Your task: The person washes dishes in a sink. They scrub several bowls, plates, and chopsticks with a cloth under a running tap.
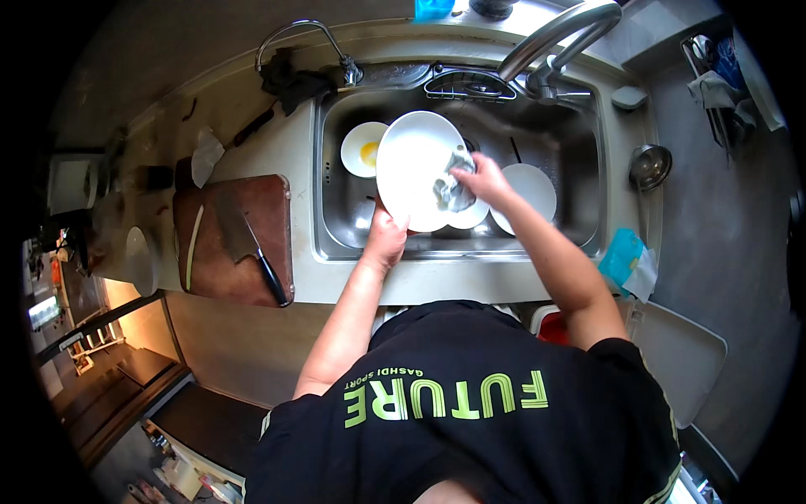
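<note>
Tilted over the stainless steel sink (554, 246) is a large white dish (412, 164). My left hand (386, 236) grips its lower edge. In my right hand (488, 179) is a crumpled grey-white cloth (454, 189), pressed against the dish's right side. A small white bowl (356, 148) with something yellow in it sits in the sink to the left, partly behind the dish. On the sink's right side lies a white plate (529, 192), with my right forearm over part of it. Another white piece of crockery (473, 215) shows below the cloth, mostly hidden.
Left of the sink, a wooden cutting board (220, 277) bears a cleaver (234, 230) with a black handle and a pale green stalk (195, 246). A large faucet (548, 50) arches over the sink's back right. A metal ladle (650, 167) and a blue packet (622, 255) are on the right counter.
</note>
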A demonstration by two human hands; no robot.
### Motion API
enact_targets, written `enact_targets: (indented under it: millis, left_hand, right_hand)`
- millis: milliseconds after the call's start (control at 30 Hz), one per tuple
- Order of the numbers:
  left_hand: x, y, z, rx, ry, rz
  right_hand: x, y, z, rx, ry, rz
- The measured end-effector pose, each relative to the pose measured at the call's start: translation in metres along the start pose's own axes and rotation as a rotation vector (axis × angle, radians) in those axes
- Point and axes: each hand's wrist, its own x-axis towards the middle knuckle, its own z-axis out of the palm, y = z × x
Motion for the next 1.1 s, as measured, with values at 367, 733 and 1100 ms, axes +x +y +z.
enact_targets:
  millis: [367, 733, 1100]
  left_hand:
    - [0.030, 0.042, 0.008, 0.408, -0.041, -0.277]
    - [0.021, 0.064, 0.002, 0.138, 0.088, -0.115]
    - [0.020, 0.024, 0.012, 0.081, 0.086, 0.063]
  right_hand:
    - [0.003, -0.132, 0.029, -1.025, -0.545, -1.271]
    - [0.021, -0.069, -0.015, -0.489, 0.102, -0.483]
    - [-0.059, 0.011, 0.063, 1.050, 0.275, 0.357]
